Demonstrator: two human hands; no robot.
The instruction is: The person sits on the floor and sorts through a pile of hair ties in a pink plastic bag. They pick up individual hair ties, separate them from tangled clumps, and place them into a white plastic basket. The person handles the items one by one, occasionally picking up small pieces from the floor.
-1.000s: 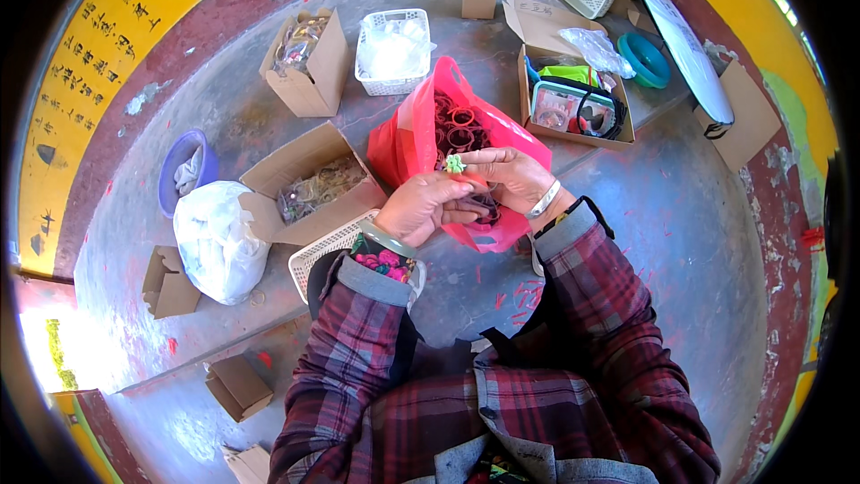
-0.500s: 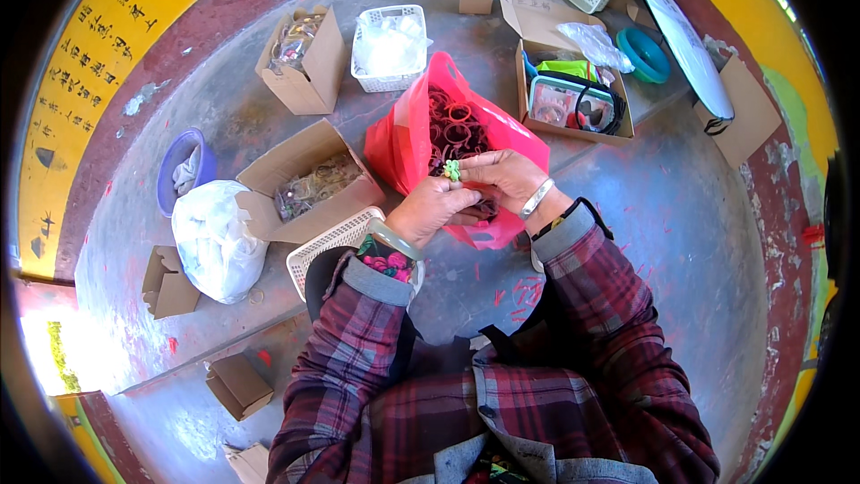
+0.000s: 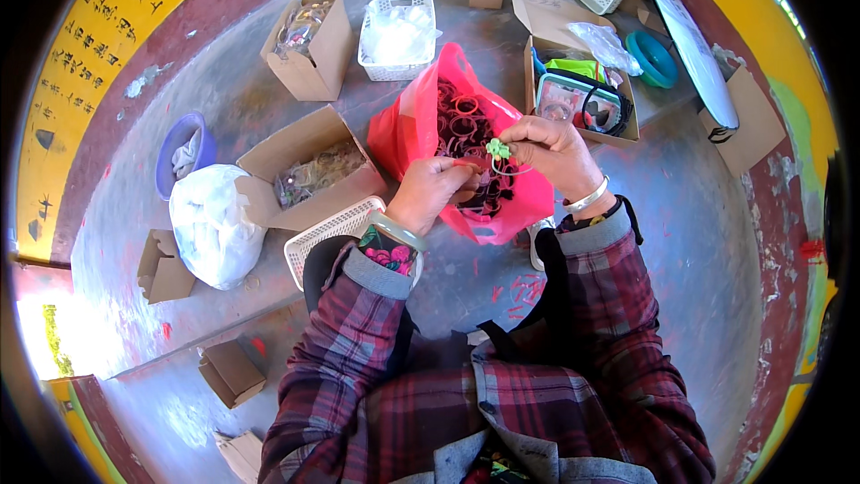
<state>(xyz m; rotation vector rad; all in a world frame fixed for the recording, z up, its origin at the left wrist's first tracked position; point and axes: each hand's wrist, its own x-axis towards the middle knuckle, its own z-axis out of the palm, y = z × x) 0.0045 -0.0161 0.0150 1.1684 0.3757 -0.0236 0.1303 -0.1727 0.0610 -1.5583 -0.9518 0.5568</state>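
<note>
Both hands (image 3: 493,170) stay at the red bag (image 3: 421,125) — green piece (image 3: 498,149) raised slightly.

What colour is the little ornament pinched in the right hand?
Light green ornament, held by the right hand; seen in the head view.

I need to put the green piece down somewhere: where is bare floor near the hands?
Bare concrete lies right of the red bag, between the right hand and the cardboard box by the wall. More shows below the bag, before the knees. Left of the left hand is crowded: white basket, open box, white sack.
</note>
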